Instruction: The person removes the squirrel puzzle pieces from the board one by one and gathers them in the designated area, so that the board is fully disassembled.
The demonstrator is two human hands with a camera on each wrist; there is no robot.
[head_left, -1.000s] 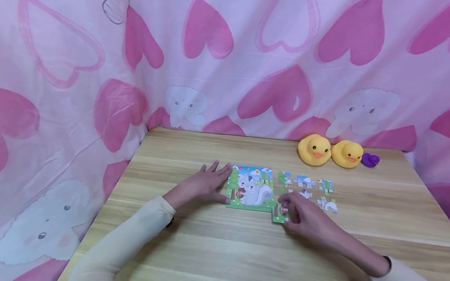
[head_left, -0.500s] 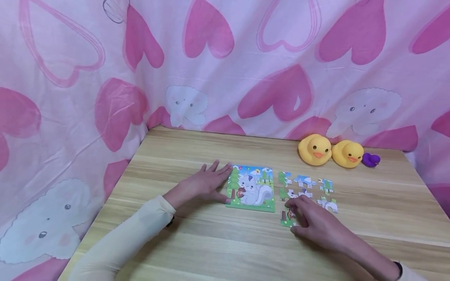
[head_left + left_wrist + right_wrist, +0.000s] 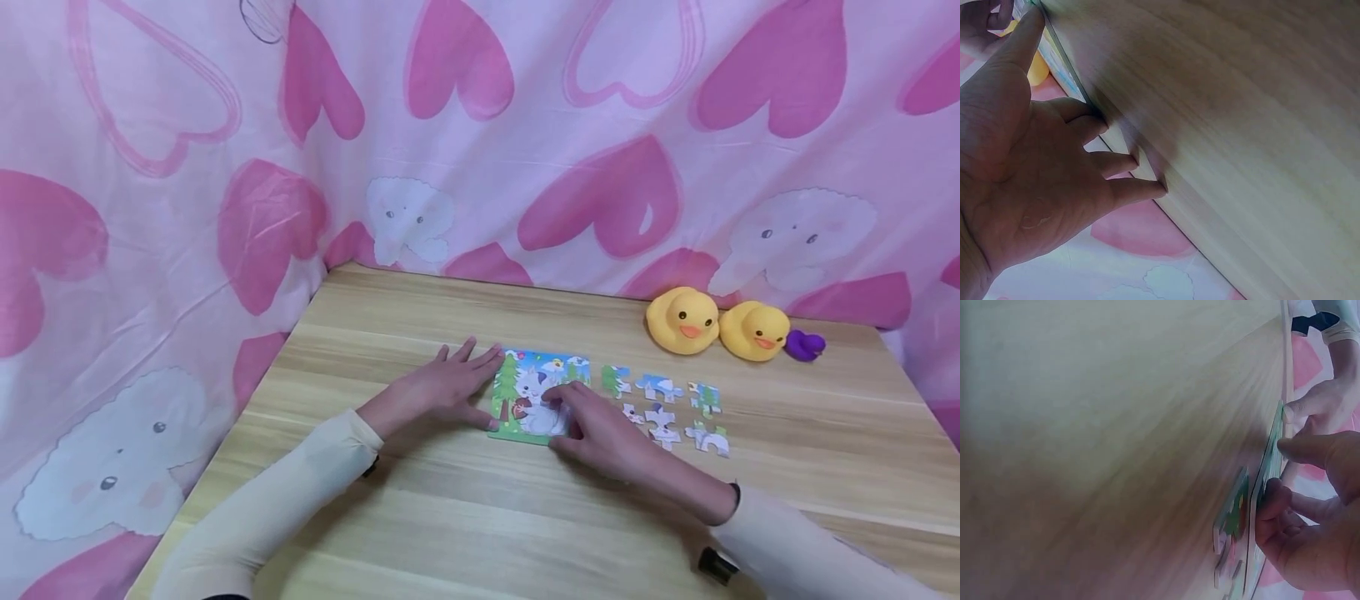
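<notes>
A square squirrel jigsaw puzzle [image 3: 525,392] lies flat on the table in the head view. Along its left side rests my left hand [image 3: 453,387], fingers spread, with thumb and fingertips at the puzzle's edge. My right hand [image 3: 603,429] is over the puzzle's right part, its fingers bent; the thumb is near the bottom edge and the index fingertip on the squirrel. Whether a piece is pinched between them is hidden. Loose jigsaw pieces [image 3: 663,427] lie to the right in rows, some partly covered by the right hand. In the right wrist view, a loose piece [image 3: 1232,512] lies beside the puzzle.
Two yellow rubber ducks [image 3: 682,321] and a small purple duck [image 3: 805,345] stand at the table's back right. A pink heart-patterned cloth [image 3: 450,142] hangs behind and to the left of the wooden table [image 3: 450,517].
My right hand has let go of a bottom-left jigsaw piece, set down right of the puzzle, and moved left onto the puzzle. The left hand stays; the head view has shifted slightly.
</notes>
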